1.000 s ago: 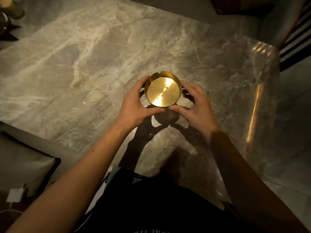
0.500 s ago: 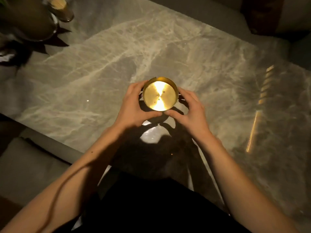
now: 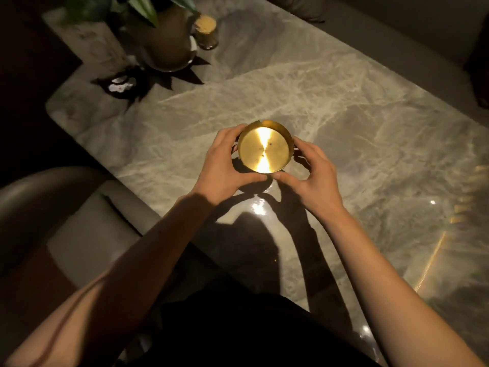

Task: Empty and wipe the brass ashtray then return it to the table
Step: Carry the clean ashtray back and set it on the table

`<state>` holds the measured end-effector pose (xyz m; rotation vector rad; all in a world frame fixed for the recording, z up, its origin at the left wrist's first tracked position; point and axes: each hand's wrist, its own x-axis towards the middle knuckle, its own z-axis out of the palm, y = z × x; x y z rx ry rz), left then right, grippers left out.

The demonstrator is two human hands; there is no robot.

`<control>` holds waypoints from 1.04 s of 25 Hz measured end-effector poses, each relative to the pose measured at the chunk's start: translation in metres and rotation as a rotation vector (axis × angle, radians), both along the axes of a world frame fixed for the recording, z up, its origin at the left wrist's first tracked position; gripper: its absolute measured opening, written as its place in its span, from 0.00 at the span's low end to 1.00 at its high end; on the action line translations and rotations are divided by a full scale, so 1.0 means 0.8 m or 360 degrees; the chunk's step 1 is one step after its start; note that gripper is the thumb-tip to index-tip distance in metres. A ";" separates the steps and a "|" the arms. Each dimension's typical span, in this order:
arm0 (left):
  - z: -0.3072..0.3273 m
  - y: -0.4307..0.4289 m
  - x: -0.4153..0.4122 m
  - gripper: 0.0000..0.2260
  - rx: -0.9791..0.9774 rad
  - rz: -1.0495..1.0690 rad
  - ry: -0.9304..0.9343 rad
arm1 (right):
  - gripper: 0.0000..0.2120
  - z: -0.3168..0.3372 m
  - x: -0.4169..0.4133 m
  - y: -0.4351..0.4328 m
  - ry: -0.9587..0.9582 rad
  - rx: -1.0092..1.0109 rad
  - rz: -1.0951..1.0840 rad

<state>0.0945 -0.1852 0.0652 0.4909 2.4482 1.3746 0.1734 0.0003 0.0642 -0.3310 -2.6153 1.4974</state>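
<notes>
Grip: both hands cupped round the brass ashtray [image 3: 265,147] — left hand [image 3: 226,165] on its left wall, right hand [image 3: 315,176] on its right wall, thumbs nearly meeting under the near rim.
Closure: fingers curled and pressed to the wall on both sides, clamped on the ashtray rather than spread apart.
Ashtray: round, low-walled, a notch cut in the far rim; polished floor throws a bright streak of light, with a few dark specks near its middle — ash, by my guess.
Position: over the middle of the marble table [image 3: 357,123]; a shadow lies beneath it, but whether it rests on the stone or hangs just above I cannot tell.
Handling: rigid metal, likely weighty for its size, and the smooth wall looks slippery — best held by opposite sides as now, kept level so the specks stay in.
Hands and arms: both forearms reach forward from the near edge, wrists roughly straight, palms turned inward toward each other.
Far left: a potted plant [image 3: 164,35] on a saucer, with a small cork-topped jar [image 3: 206,31] just beside it, well apart from the ashtray.
Near left: a rounded grey seat [image 3: 60,202] against the table edge.
Stage: specks inside suggest the emptying and wiping are not yet done.
</notes>
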 end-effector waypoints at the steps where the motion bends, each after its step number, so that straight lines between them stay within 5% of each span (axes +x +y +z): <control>1: 0.003 -0.011 0.000 0.44 -0.0010 0.0062 0.0004 | 0.35 0.002 -0.010 -0.006 0.0004 0.0001 0.0063; 26: -0.102 -0.347 -0.211 0.46 -0.0116 0.0658 -0.0136 | 0.35 -0.091 -0.297 -0.336 -0.0173 0.0097 0.0609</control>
